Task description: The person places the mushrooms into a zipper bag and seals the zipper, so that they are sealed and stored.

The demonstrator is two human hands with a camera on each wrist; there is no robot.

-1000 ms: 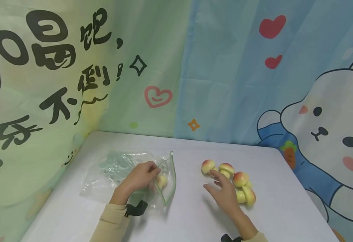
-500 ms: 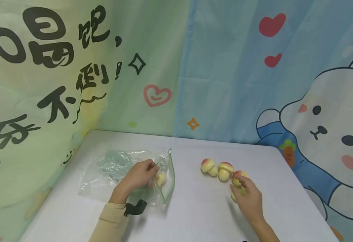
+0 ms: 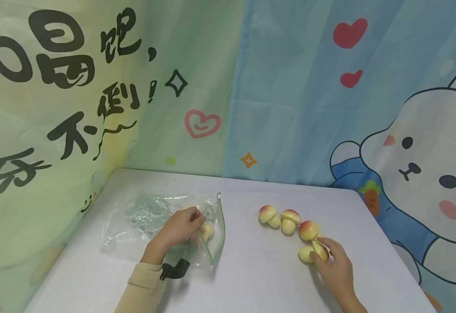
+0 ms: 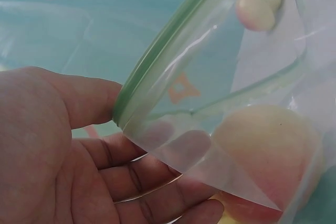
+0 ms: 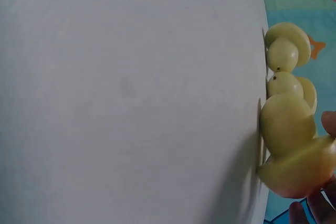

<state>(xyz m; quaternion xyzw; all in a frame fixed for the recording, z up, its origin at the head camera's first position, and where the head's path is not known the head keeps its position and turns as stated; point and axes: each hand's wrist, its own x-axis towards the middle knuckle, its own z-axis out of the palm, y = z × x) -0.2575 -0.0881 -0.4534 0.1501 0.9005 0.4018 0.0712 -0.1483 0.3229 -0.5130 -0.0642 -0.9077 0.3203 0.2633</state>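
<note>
My left hand (image 3: 179, 228) pinches the green zip edge of a clear zip bag (image 4: 173, 35), whose mouth stands partly open toward the right. Inside the bag, a yellow mushroom with a reddish cap (image 4: 268, 156) lies just beyond my left fingers. On the right of the table, my right hand (image 3: 338, 267) holds the cap of the nearest mushroom (image 3: 306, 254), thumb on one side and fingers on the other. That mushroom (image 5: 287, 124) lies on its side in the right wrist view, its stem pointing away from the hand.
Three more mushrooms lie in a slanting row behind the held one: a left one (image 3: 268, 214), a middle one (image 3: 289, 222) and a right one (image 3: 309, 230). The white table (image 3: 251, 278) ends at a printed cloth backdrop (image 3: 290, 108).
My right hand has moved right and toward me, past the row, and taken hold of the nearest mushroom. My left hand stays on the bag's edge.
</note>
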